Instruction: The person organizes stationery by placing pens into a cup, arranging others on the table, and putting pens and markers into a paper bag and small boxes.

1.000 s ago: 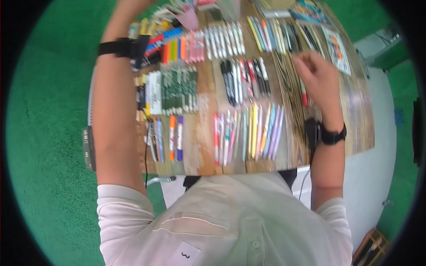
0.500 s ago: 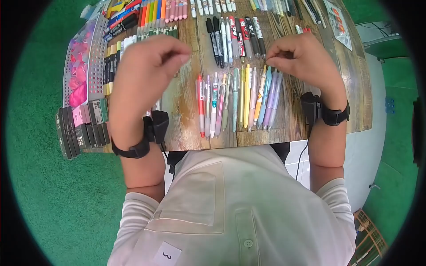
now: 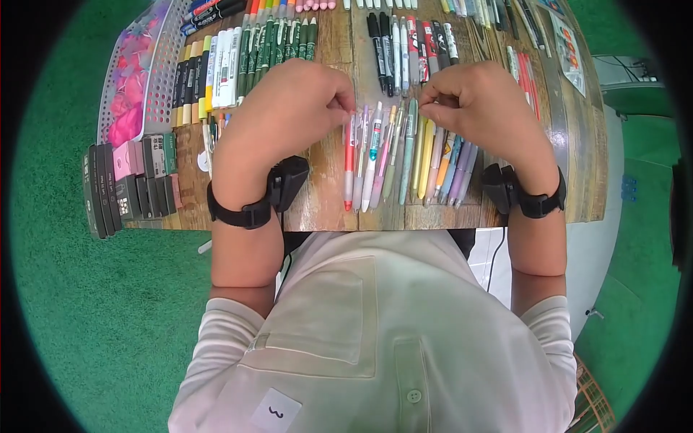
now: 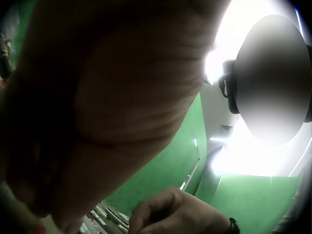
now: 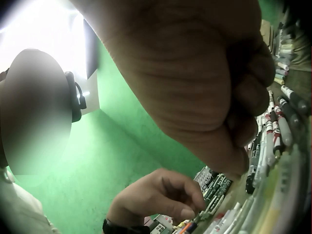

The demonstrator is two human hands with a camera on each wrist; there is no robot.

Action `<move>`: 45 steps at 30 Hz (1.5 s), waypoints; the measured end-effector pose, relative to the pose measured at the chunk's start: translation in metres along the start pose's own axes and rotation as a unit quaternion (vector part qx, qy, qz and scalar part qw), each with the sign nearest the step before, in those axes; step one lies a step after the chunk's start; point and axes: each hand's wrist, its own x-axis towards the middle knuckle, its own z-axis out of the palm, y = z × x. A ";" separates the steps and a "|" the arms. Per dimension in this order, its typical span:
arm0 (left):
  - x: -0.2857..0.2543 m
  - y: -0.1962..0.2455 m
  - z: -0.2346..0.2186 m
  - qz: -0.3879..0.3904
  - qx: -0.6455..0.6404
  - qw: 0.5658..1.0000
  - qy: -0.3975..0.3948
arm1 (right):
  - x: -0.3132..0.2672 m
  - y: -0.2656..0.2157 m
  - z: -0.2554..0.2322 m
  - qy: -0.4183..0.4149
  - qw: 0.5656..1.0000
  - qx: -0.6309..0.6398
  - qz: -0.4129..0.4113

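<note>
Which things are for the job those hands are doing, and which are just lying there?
Probably for the job:
Row of colourful pens, close to the left hand and right hand
Red pen at its left end

Probably just lying about:
White basket with pink things
Small boxes
Dark green pens

Hands: two, a left hand [image 3: 307,97] and a right hand [image 3: 473,101]. Wrist straps [image 3: 541,206]: two, one behind each hand. Pens [image 3: 370,162] nearer than and between the hands: roughly a dozen, of which one red pen [image 3: 349,166] stood nearest the left hand. Beyond, between the hands, lay two black pens [image 3: 378,58]. Left of the left hand: one perforated basket [image 3: 162,72] and one pink box [image 3: 128,159]. Beyond the right hand, rightward: one printed sheet [image 3: 570,54].
</note>
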 end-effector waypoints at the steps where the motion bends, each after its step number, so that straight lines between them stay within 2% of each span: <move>1: 0.000 -0.002 0.002 0.002 -0.002 1.000 -0.001 | 0.002 -0.002 0.001 -0.004 1.000 -0.002 -0.008; 8: -0.005 -0.002 0.005 0.003 -0.003 1.000 -0.014 | 0.017 -0.019 0.017 -0.011 0.995 -0.079 -0.053; 10: -0.009 -0.003 0.005 0.006 0.009 1.000 -0.017 | 0.025 -0.018 0.021 0.009 0.986 -0.108 -0.129; 14: -0.010 -0.010 0.005 0.000 0.038 0.999 -0.023 | 0.043 -0.018 0.020 -0.001 0.970 -0.153 -0.189; 16: -0.009 -0.014 0.007 0.001 0.036 0.999 -0.023 | 0.050 -0.019 0.019 -0.024 0.949 -0.188 -0.253; 19: -0.009 -0.015 0.009 0.005 0.027 0.999 -0.031 | 0.055 -0.026 0.017 -0.072 0.943 -0.179 -0.273; 22: -0.008 -0.011 0.008 0.004 0.026 0.998 -0.048 | 0.056 -0.028 0.014 -0.084 0.938 -0.143 -0.304; 29: -0.006 -0.014 0.012 -0.004 0.029 0.997 -0.071 | 0.050 -0.037 0.026 -0.111 0.918 -0.152 -0.348; 31: -0.006 -0.016 0.014 -0.007 0.027 0.997 -0.072 | 0.048 -0.042 0.029 -0.109 0.898 -0.208 -0.373; 35: -0.003 -0.016 0.014 -0.023 0.068 0.994 -0.077 | 0.047 -0.050 0.036 -0.113 0.875 -0.241 -0.404; 37: -0.004 -0.016 0.011 -0.023 0.049 0.996 -0.076 | 0.046 -0.054 0.038 -0.111 0.851 -0.265 -0.440; 41: -0.004 -0.019 0.013 -0.022 0.015 0.997 -0.075 | 0.044 -0.044 0.042 -0.077 0.851 -0.239 -0.460; 44: -0.003 -0.012 0.006 -0.043 0.012 0.994 -0.100 | 0.048 -0.039 0.018 -0.049 0.858 -0.199 -0.471; 45: -0.004 -0.013 0.006 -0.044 0.012 0.994 -0.100 | 0.050 -0.037 0.002 -0.044 0.870 -0.193 -0.451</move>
